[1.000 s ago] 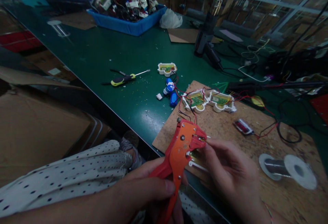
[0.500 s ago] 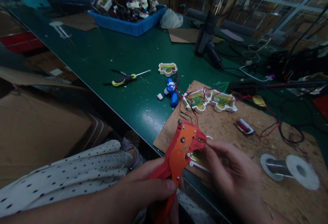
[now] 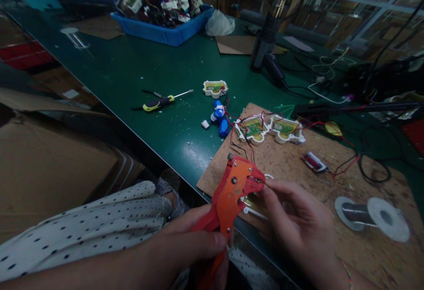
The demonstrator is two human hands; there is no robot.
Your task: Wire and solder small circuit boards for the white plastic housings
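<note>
The left hand (image 3: 207, 243) was wrapped firmly around the handles of an orange-and-red metal wire stripper (image 3: 228, 201), whose head pointed up and away from that hand. Just beside the tool's nose, the right hand (image 3: 300, 219) had thumb and forefinger pinched together on a thin wire (image 3: 261, 181), its colour hard to tell, with its end seemingly between the jaws; how tightly they bit could not be made out. Done well, this step likely called for the wire to enter straight, with only a short end past the blades, a steady pinch close to the nose, and an even squeeze that spared the strands. The left thumb lay across the handle, the forearm reaching in from the lower left; the right hand came from the opposite side, its other fingers curled. Partly hidden behind the right hand's fingertips was a white plastic housing with a yellowish interior (image 3: 255, 207).
</note>
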